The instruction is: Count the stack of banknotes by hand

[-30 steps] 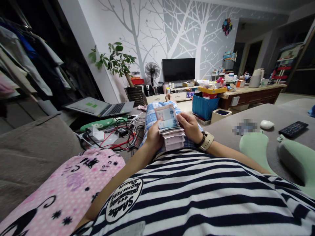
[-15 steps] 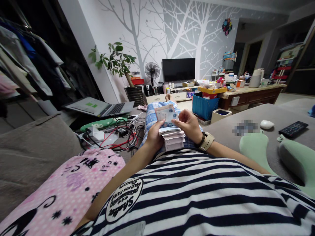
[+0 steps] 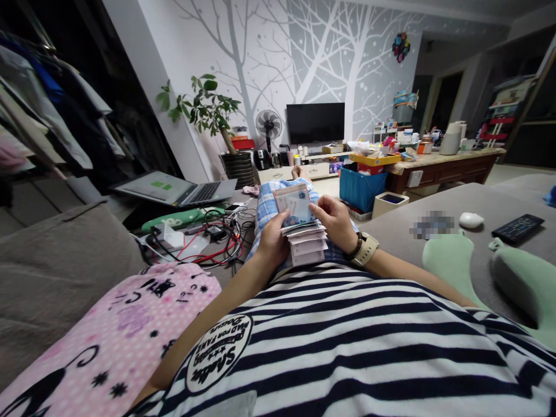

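Opposite the tree-painted wall [image 3: 321, 69], I watch the left hand [image 3: 273, 238] clamp a wad of banknotes [image 3: 300, 230] while the right hand [image 3: 336, 221] pinches its edge.

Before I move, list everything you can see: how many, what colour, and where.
Banknotes: several, uncountable, blue and white, between the hands
Laptop: one, grey, left
Cables: several, red, black, white, below laptop
Blanket: one, pink, lower left
Clothes: many, mixed, far left
Potted plant: one, green, behind laptop
Fan: one, dark, left of TV
TV: one, black, far wall
Box: one, blue, beside table
Table: one, brown, cluttered, right
Remote: one, black, right
Cushion: two parts showing, green, right
Blurred patch: one, unreadable
Striped shirt: one, navy-white, worn
Left hand: one, bare, gripping notes
Right hand: one, bare, pinching notes' edge
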`<action>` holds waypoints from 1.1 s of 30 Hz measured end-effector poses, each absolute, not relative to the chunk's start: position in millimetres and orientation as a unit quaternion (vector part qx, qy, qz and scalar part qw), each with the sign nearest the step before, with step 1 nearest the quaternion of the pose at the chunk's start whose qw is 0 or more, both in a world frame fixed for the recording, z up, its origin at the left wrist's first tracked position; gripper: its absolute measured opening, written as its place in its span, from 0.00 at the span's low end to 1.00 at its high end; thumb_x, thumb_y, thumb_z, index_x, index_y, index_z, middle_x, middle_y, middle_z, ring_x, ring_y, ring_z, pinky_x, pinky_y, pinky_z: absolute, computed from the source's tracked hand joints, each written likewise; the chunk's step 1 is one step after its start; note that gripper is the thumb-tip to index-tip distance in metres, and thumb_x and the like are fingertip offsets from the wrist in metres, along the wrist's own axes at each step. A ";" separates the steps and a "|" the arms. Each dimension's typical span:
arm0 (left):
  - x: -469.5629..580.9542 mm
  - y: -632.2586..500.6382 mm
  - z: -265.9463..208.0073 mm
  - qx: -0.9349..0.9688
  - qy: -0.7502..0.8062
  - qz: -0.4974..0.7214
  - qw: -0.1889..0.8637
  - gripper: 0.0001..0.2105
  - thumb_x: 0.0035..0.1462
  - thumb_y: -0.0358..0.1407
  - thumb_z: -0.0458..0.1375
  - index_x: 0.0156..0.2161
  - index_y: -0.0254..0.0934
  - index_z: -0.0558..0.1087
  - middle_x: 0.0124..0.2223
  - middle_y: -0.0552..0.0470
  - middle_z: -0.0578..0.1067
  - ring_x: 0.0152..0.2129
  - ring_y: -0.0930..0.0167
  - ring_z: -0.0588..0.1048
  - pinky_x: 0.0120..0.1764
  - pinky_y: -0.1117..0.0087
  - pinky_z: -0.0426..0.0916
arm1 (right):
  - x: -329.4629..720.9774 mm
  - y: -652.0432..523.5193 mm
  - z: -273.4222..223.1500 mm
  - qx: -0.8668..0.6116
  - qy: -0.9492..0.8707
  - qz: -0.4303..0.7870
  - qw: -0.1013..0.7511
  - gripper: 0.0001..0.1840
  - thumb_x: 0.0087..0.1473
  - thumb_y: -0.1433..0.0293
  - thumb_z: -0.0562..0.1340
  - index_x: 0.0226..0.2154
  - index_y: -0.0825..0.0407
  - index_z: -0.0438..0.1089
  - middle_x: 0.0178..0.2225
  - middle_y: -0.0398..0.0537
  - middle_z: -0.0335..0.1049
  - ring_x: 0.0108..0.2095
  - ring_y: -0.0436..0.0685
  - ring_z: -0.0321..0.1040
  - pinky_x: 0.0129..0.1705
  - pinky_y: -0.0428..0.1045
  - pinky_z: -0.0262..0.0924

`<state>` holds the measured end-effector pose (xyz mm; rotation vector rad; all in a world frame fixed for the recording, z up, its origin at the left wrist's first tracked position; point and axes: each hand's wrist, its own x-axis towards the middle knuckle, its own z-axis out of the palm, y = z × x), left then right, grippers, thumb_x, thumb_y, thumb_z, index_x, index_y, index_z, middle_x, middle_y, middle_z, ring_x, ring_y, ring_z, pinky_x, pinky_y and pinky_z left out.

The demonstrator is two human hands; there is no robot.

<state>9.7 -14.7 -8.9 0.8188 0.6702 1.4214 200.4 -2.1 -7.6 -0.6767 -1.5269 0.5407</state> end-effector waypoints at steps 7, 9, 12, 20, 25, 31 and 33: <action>9.5 -9.9 -8.4 0.346 0.290 0.624 0.638 0.19 0.76 0.45 0.73 0.62 0.37 0.92 0.54 0.40 0.96 0.58 0.47 0.95 0.65 0.51 0.89 | 199.8 -4.1 -7.8 -0.273 -0.674 0.239 0.644 0.33 0.67 0.36 0.74 0.30 0.43 0.69 0.29 0.41 0.66 0.34 0.57 0.58 0.41 0.56 0.57; 9.5 -9.8 -8.2 0.354 0.292 0.628 0.629 0.19 0.75 0.45 0.73 0.63 0.39 0.92 0.54 0.42 0.97 0.59 0.47 0.95 0.66 0.52 0.88 | 199.4 -5.4 -7.0 -0.270 -0.674 0.242 0.643 0.32 0.67 0.37 0.74 0.31 0.43 0.70 0.29 0.41 0.67 0.34 0.58 0.59 0.41 0.56 0.57; 10.3 -11.9 -6.9 0.365 0.293 0.628 0.622 0.20 0.73 0.44 0.74 0.65 0.41 0.92 0.54 0.44 0.97 0.59 0.46 0.95 0.66 0.52 0.88 | 199.2 -7.2 -5.4 -0.265 -0.676 0.247 0.641 0.32 0.67 0.37 0.75 0.31 0.44 0.71 0.29 0.42 0.67 0.35 0.58 0.59 0.41 0.55 0.58; 11.4 -16.4 -3.0 0.365 0.276 0.615 0.642 0.19 0.69 0.40 0.75 0.62 0.41 0.92 0.53 0.44 0.97 0.59 0.46 0.95 0.65 0.52 0.88 | 200.3 -8.0 -3.9 -0.254 -0.683 0.256 0.635 0.38 0.67 0.32 0.77 0.31 0.44 0.69 0.29 0.41 0.67 0.34 0.57 0.60 0.39 0.55 0.59; 10.5 -16.3 -4.2 0.358 0.267 0.634 0.631 0.19 0.70 0.37 0.71 0.62 0.41 0.93 0.51 0.47 0.97 0.59 0.48 0.95 0.65 0.54 0.89 | 199.3 -6.5 -5.2 -0.244 -0.680 0.256 0.642 0.39 0.67 0.29 0.76 0.31 0.44 0.70 0.29 0.41 0.66 0.34 0.57 0.59 0.39 0.55 0.58; 12.6 -16.4 -5.4 0.357 0.251 0.631 0.641 0.18 0.68 0.38 0.74 0.60 0.38 0.94 0.52 0.43 0.97 0.56 0.47 0.96 0.66 0.51 0.89 | 198.7 -5.2 -6.6 -0.239 -0.683 0.255 0.641 0.39 0.67 0.29 0.75 0.31 0.44 0.70 0.29 0.41 0.66 0.33 0.56 0.59 0.39 0.55 0.56; 12.9 -16.4 -5.5 0.353 0.252 0.636 0.638 0.19 0.68 0.38 0.74 0.60 0.36 0.93 0.51 0.42 0.97 0.55 0.46 0.96 0.66 0.50 0.89 | 198.9 -5.1 -6.9 -0.238 -0.683 0.252 0.642 0.38 0.68 0.30 0.75 0.31 0.44 0.70 0.29 0.40 0.66 0.32 0.56 0.59 0.39 0.55 0.55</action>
